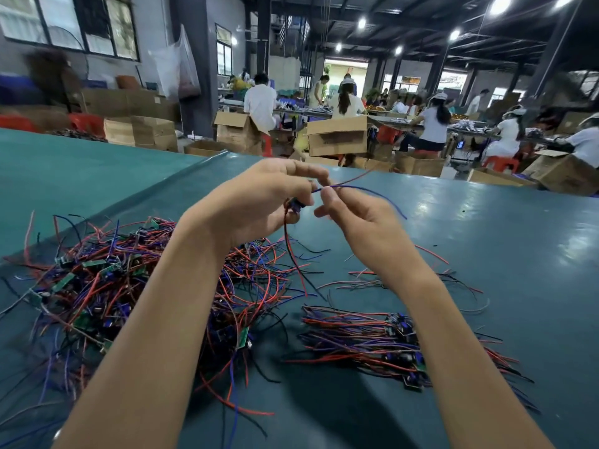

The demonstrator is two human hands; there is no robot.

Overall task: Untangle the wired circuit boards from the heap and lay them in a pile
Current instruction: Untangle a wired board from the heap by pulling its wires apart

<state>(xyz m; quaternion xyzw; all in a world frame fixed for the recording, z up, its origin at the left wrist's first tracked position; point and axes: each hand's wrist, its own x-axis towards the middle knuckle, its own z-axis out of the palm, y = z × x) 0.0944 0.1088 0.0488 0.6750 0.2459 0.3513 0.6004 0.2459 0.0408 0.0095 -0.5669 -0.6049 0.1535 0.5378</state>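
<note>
Noted wired circuit board [295,207] raised above the surface [486,241], between heap [129,286] and pile [366,338]. Judged light, with limp, snag-prone leads and probably fragile solder joints. Best gripped by board edge, not tugged by wire. Left hand [259,202] fingers [303,171] curled round board. Right hand [356,222] fingers [328,196] pinching blue wire [366,190].

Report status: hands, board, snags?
Left hand grips one board above heap. Right hand pinches blue wire. Hanging wires reach heap edge; snag unclear.
</note>
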